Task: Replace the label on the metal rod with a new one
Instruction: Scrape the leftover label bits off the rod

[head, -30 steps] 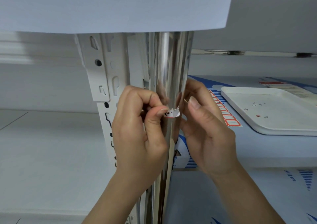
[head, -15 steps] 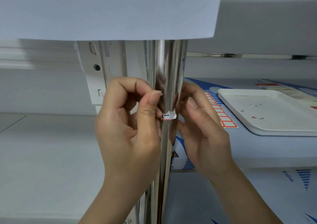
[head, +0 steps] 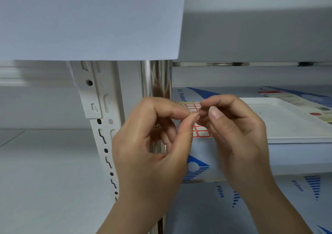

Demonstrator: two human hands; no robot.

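Slotted white upright (head: 100, 108) stands leftmost, then the metal rod (head: 155, 79). Left hand (head: 149, 154) and right hand (head: 233, 135), both off the rod now, meet fingertip to fingertip, pinching something too small to identify. Blue film (head: 221, 192) reads "PE Protect", "Film"; a red-bordered label sheet (head: 201, 133) lies behind.

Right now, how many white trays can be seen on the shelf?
1. The white tray lies on the shelf at the right, behind the right hand. Its near left corner is hidden by that hand; other trays may lie out of view.
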